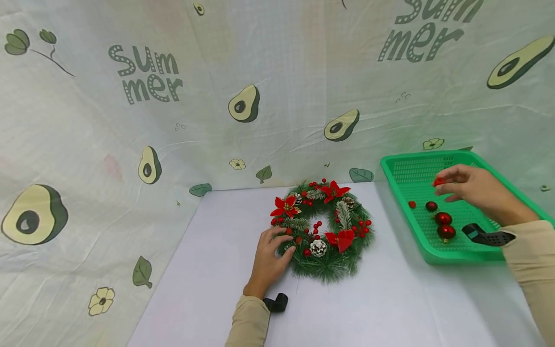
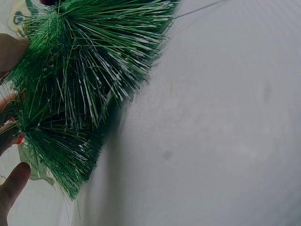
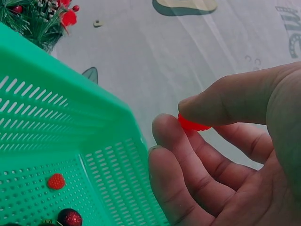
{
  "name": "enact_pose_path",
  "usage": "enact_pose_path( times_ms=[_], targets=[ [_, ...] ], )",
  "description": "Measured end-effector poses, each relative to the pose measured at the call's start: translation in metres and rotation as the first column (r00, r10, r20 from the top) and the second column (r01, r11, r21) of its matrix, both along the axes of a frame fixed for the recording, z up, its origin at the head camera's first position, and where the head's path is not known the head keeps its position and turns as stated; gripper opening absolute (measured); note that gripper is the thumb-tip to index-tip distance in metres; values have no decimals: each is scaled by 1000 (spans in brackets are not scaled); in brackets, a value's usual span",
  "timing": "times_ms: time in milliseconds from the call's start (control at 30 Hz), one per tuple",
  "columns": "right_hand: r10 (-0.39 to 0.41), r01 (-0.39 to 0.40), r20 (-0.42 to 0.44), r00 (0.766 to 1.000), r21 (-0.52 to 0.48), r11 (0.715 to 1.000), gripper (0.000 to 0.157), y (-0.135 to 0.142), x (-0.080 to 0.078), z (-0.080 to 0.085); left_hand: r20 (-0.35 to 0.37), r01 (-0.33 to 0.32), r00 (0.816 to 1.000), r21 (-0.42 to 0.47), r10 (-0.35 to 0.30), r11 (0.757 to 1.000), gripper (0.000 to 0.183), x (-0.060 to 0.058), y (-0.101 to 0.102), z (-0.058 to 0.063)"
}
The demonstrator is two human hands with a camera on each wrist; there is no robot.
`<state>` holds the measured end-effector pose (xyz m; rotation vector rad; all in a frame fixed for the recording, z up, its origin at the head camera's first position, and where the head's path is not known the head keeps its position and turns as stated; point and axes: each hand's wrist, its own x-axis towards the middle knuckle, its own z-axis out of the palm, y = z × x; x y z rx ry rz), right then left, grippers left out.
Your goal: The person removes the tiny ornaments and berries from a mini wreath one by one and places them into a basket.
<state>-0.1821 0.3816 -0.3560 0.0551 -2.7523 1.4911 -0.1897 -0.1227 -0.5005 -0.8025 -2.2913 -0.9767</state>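
Note:
A green pine wreath (image 1: 325, 269) lies on the white table, trimmed with red poinsettias (image 1: 341, 240), red berries and frosted pine cones (image 1: 318, 248). My left hand (image 1: 270, 258) rests at its left edge, fingers loosely bent over the needles (image 2: 94, 56). Over the green basket (image 1: 416, 231) is my right hand (image 1: 481, 190), which pinches a small bumpy red raspberry (image 3: 193, 123) between thumb and fingers. The fingertips hide part of that berry. Inside the basket, another raspberry (image 3: 56, 181) lies near several shiny dark red Christmas balls (image 1: 446, 232).
The basket stands at the right of the table, its perforated far wall (image 1: 420, 168) close to the printed cloth backdrop (image 1: 286, 67). White tabletop (image 1: 390, 289) stretches between wreath and basket. A black wrist camera (image 1: 487, 236) juts out below my right wrist.

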Motion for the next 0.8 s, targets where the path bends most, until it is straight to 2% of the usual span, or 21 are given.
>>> enact_pose_path(
  times_ms=[233,467,800],
  targets=[
    [-17,16,21,1000,21,1000,38,10,-5,-1,-3,3,1000,-3,-3,1000,23,-3,0,0],
    [-48,45,33,998,104,994,54,20,-12,-6,29,3,1000,6,-3,1000,22,-3,-1,4],
    [-98,84,68,993,183,980,54,35,-12,-20,31,4,1000,0,-4,1000,22,-1,0,2]
  ],
)
